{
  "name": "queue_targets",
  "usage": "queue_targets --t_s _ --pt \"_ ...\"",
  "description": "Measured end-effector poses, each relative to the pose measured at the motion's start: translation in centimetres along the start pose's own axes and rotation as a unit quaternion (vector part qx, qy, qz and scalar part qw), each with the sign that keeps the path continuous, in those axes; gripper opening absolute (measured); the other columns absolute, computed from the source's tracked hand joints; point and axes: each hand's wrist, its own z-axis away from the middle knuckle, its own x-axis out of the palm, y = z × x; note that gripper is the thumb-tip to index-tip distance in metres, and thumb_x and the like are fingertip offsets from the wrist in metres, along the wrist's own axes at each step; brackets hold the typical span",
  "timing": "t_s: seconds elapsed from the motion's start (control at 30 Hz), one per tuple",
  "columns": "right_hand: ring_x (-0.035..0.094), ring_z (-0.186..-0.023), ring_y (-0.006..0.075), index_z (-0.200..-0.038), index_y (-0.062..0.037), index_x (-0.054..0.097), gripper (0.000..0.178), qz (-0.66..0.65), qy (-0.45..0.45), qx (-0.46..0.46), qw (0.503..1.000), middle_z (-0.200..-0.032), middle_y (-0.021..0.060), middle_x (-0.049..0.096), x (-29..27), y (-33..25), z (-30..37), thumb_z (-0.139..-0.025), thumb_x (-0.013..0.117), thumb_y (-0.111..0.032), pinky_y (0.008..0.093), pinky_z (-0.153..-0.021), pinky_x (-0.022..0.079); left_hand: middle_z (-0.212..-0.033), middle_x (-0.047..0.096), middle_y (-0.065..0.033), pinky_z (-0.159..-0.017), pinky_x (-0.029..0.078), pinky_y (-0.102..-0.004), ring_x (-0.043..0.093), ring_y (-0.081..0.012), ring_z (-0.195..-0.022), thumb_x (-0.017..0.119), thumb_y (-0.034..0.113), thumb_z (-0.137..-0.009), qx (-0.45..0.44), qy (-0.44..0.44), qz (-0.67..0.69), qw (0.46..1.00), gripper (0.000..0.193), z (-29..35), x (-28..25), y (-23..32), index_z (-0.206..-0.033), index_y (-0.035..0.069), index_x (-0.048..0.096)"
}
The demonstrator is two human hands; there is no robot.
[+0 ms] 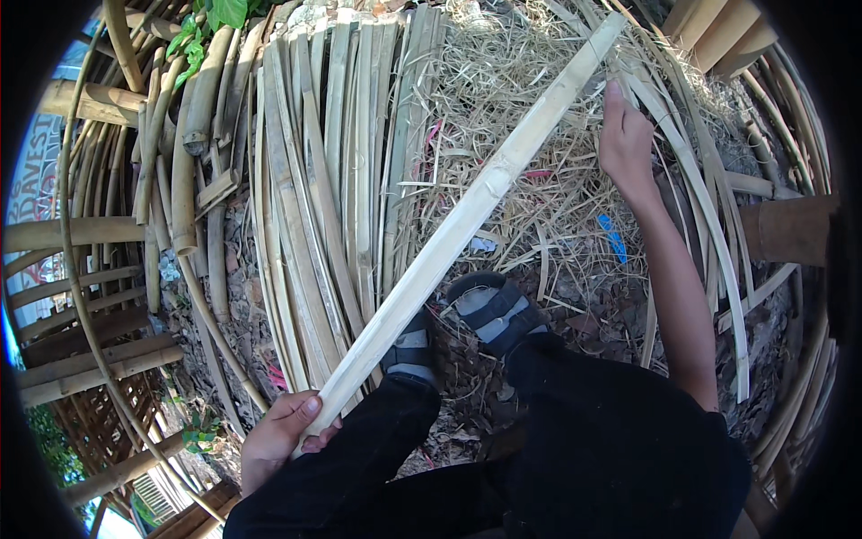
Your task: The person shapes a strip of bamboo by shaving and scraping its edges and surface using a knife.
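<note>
the left hand gripped a bamboo strip, seemingly part-shaved; the right hand curled near its far end, hold unclear, beside shavings.

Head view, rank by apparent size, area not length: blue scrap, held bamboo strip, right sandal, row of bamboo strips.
1. Row of bamboo strips, as a whole
2. Held bamboo strip
3. Right sandal
4. Blue scrap
</note>
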Motion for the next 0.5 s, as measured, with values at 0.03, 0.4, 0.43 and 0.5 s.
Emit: queue_targets --t_s 0.03,0.4,0.43,0.5 --pt "0.058 -0.063 0.0445 -0.075 0.006 0.059 0.058 -0.035 0.001 -0.009 0.999 -0.063 0.026 0.057 0.2 -1.8 1.9 -0.101 0.039 -0.042 0.0491 -0.062 0.043 -0.067 0.053 -0.0064 -0.049 0.036 -0.0215 0.042 -0.0092 -0.052 0.043 0.034 -0.103 0.003 0.008 -0.007 1.0 0.043 -0.3 0.0 0.1 -0.095 -0.004 0.06" --pt "0.056 -0.039 0.0251 -0.067 -0.0055 0.054 0.042 0.046 -0.134 -0.334 0.932 -0.049 0.0089 0.054 4.4 -4.8 11.1 -0.093 0.058 -0.039 0.0376 -0.038 0.045 -0.07 0.055 -0.0035 -0.053 0.04 -0.019 0.047 -0.0076 -0.059 0.04 0.032 -0.105 0.014 0.051 -0.07 0.996 0.037 -0.5 1.1 1.2 -0.098 0.001 0.058" --pt "0.057 -0.04 0.0251 -0.067 -0.0057 0.054 0.044 0.051 -0.14 -0.331 0.932 -0.051 0.0092 0.055 4.5 -4.5 10.7 -0.092 0.06 -0.041 0.0373 -0.038 0.046 -0.07 0.055 -0.0035 -0.053 0.04 -0.019 0.047 -0.0076 -0.059 0.04 0.032 -0.105 0.014 0.051 -0.069 0.996 0.037 -0.4 1.0 1.2 -0.098 0.001 0.058" --pt "0.058 -0.043 0.0259 -0.071 -0.0054 0.055 0.04 0.055 -0.115 -0.359 0.925 -0.053 0.0088 0.055 4.7 -4.1 9.5 -0.093 0.059 -0.039 0.0373 -0.04 0.046 -0.071 0.055 -0.0027 -0.054 0.041 -0.0196 0.048 -0.0072 -0.06 0.04 0.033 -0.105 0.007 0.044 -0.097 0.994 0.036 -0.1 0.7 1.3 -0.1 0.001 0.058"
